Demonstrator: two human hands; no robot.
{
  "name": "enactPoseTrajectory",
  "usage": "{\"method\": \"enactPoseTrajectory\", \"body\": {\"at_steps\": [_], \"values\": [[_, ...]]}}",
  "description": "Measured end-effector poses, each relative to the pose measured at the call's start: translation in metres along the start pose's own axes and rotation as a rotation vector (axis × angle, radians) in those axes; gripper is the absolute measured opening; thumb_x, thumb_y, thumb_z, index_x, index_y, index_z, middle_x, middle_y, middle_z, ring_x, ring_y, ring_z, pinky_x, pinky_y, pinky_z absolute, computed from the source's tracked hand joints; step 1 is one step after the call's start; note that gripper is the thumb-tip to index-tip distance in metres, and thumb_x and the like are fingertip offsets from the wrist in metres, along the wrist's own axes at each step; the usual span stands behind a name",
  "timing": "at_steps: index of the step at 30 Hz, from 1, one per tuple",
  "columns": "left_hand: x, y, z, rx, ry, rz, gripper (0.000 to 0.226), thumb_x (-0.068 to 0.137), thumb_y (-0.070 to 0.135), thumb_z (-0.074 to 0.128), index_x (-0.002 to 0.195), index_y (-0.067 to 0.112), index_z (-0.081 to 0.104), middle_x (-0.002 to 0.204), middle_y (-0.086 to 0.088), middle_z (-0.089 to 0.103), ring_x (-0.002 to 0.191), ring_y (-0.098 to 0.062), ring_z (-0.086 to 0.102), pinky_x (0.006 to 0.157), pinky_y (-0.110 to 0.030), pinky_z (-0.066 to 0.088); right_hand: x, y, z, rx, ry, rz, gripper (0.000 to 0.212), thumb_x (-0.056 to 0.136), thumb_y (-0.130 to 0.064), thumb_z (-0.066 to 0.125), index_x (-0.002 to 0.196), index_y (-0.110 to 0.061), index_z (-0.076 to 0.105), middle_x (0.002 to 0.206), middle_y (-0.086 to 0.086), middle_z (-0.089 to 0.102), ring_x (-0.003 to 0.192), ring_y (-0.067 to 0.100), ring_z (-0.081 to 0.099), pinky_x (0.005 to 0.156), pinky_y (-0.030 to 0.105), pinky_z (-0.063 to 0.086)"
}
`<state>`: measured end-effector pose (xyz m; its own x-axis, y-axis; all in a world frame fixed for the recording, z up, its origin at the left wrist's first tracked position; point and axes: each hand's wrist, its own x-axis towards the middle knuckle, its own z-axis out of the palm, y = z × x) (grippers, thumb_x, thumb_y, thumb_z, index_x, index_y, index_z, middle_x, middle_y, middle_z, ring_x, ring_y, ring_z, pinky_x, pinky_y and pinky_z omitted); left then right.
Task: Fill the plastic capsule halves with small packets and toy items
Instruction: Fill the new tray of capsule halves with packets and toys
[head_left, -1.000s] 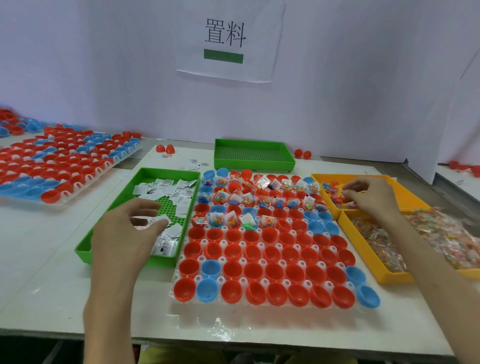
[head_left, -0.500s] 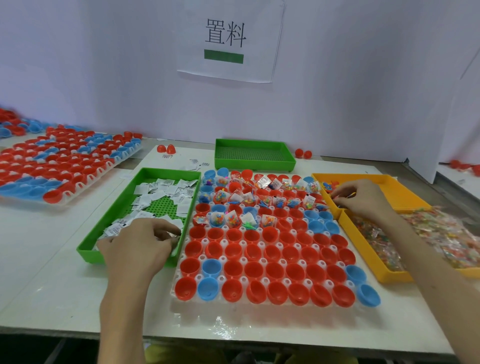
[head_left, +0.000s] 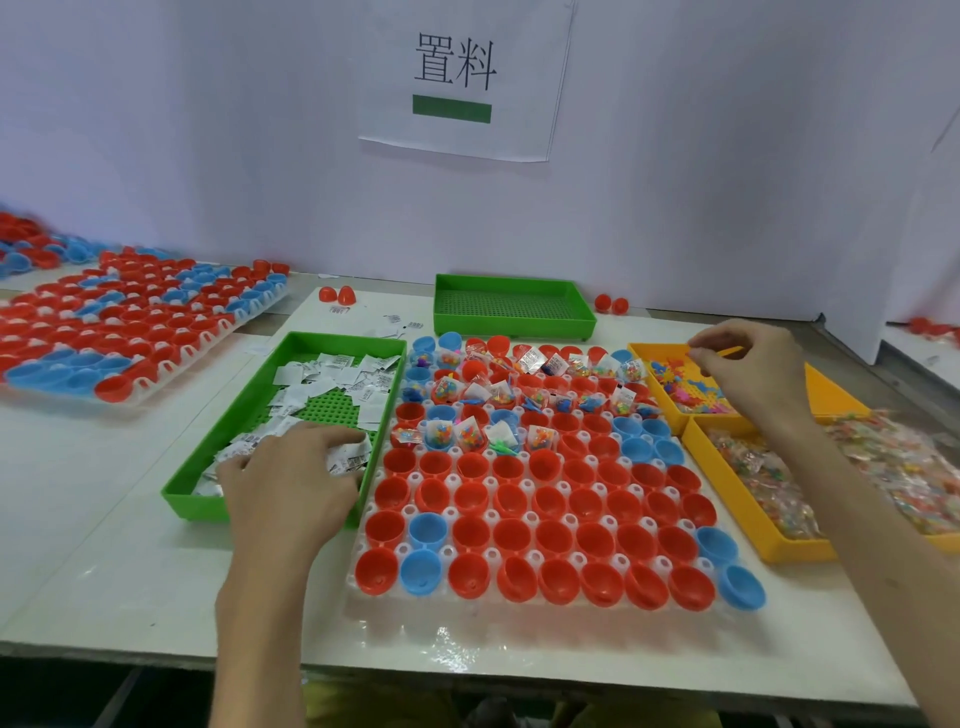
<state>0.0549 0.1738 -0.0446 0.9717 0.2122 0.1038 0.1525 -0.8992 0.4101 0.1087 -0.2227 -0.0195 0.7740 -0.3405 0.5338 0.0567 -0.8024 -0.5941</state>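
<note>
A clear holder tray (head_left: 519, 610) carries rows of red and blue capsule halves (head_left: 550, 504); the far rows hold packets and small toys, the near rows are empty. My left hand (head_left: 291, 483) lies in the near end of the green tray (head_left: 244, 410) of white packets (head_left: 332, 379), its fingers closed on a packet. My right hand (head_left: 753, 369) is raised above the yellow tray (head_left: 670, 410) of small coloured toys, pinching a thin orange toy piece (head_left: 730, 352) between thumb and fingers.
A second yellow tray (head_left: 727, 493) of clear bead packets sits at the right. An empty green tray (head_left: 514, 306) stands at the back. Another holder of red and blue halves (head_left: 130, 332) lies at the left. Loose red halves (head_left: 337, 295) rest by the wall.
My left hand moved down into the near end of the green tray and closed on a packet. My right hand lifted out of the yellow toy tray with an orange piece.
</note>
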Motion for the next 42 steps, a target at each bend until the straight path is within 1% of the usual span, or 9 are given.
{"method": "enactPoseTrajectory", "body": {"at_steps": [2,6,11,17,19,23,25,33,42], "values": [[0.002,0.001,0.001,-0.024,-0.002,-0.028,0.03,0.091,0.03,0.065,0.116,0.047,0.067,0.126,0.014,0.065,0.119,-0.017,0.054,0.1,-0.04,0.025,0.0,-0.006,0.0,0.023,-0.009,-0.005,0.007,0.089,-0.009,0.071,0.093,-0.013,0.075,0.089,0.003,0.071,0.079,0.017,0.065,0.071,0.03,0.05],[0.001,0.0,0.005,-0.127,0.038,-0.062,0.016,0.091,0.029,0.066,0.1,0.041,0.071,0.072,0.023,0.058,0.069,0.003,0.046,0.078,-0.033,0.013,-0.002,-0.019,-0.002,0.079,-0.04,-0.015,0.01,0.09,-0.01,0.071,0.091,-0.02,0.073,0.086,-0.003,0.069,0.076,0.01,0.065,0.064,0.021,0.047],[-0.001,0.001,0.003,-0.279,0.115,-0.035,0.022,0.088,0.019,0.071,0.09,0.041,0.07,0.075,0.018,0.063,0.072,-0.004,0.06,0.095,-0.039,0.042,-0.007,-0.038,-0.006,0.165,-0.033,-0.029,0.012,0.09,-0.015,0.072,0.089,-0.026,0.07,0.084,-0.013,0.068,0.07,0.006,0.067,0.059,0.014,0.045],[-0.001,-0.009,-0.006,-0.596,0.182,-0.02,0.026,0.086,0.003,0.075,0.093,0.028,0.074,0.079,0.009,0.068,0.07,-0.006,0.063,0.055,-0.021,0.043,-0.018,-0.068,-0.01,0.329,-0.019,-0.062,0.019,0.09,-0.017,0.072,0.085,-0.034,0.068,0.082,-0.019,0.068,0.068,-0.004,0.067,0.056,0.007,0.049],[-0.003,-0.014,-0.012,-0.576,0.165,0.03,0.026,0.084,0.006,0.077,0.093,0.03,0.073,0.083,0.011,0.07,0.075,-0.004,0.064,0.06,-0.02,0.045,-0.023,-0.077,-0.01,0.381,-0.021,-0.064,0.021,0.089,-0.018,0.073,0.083,-0.037,0.067,0.076,-0.025,0.068,0.068,-0.003,0.067,0.058,0.006,0.048],[-0.006,-0.02,-0.021,-0.361,-0.103,0.043,0.026,0.084,0.024,0.08,0.096,0.043,0.068,0.095,0.017,0.071,0.092,-0.008,0.065,0.097,-0.043,0.049,-0.032,-0.093,-0.01,0.469,-0.026,-0.078,0.022,0.089,-0.017,0.073,0.082,-0.038,0.068,0.077,-0.026,0.07,0.07,0.002,0.069,0.062,0.009,0.052],[-0.007,-0.017,-0.023,-0.359,-0.152,-0.004,0.026,0.086,0.021,0.077,0.09,0.045,0.068,0.09,0.017,0.071,0.092,-0.009,0.066,0.1,-0.046,0.048,-0.037,-0.098,-0.01,0.502,-0.03,-0.091,0.02,0.089,-0.017,0.073,0.084,-0.036,0.069,0.08,-0.022,0.071,0.07,0.004,0.07,0.064,0.012,0.054],[-0.007,-0.008,-0.011,-0.405,0.092,-0.08,0.027,0.084,0.014,0.077,0.083,0.04,0.07,0.071,0.019,0.066,0.075,0.001,0.059,0.098,-0.045,0.044,-0.06,-0.115,-0.009,0.649,-0.053,-0.071,0.016,0.088,-0.012,0.074,0.089,-0.027,0.072,0.085,-0.01,0.074,0.072,0.011,0.072,0.068,0.016,0.055],[-0.005,-0.012,0.005,-0.47,0.326,-0.043,0.021,0.093,0.013,0.066,0.101,0.03,0.074,0.095,0.009,0.063,0.08,-0.014,0.058,0.099,-0.044,0.045,-0.104,-0.123,0.006,0.808,-0.008,0.165,0.013,0.088,-0.005,0.071,0.089,-0.017,0.074,0.078,0.0,0.074,0.064,0.014,0.071,0.063,0.023,0.059]]}}
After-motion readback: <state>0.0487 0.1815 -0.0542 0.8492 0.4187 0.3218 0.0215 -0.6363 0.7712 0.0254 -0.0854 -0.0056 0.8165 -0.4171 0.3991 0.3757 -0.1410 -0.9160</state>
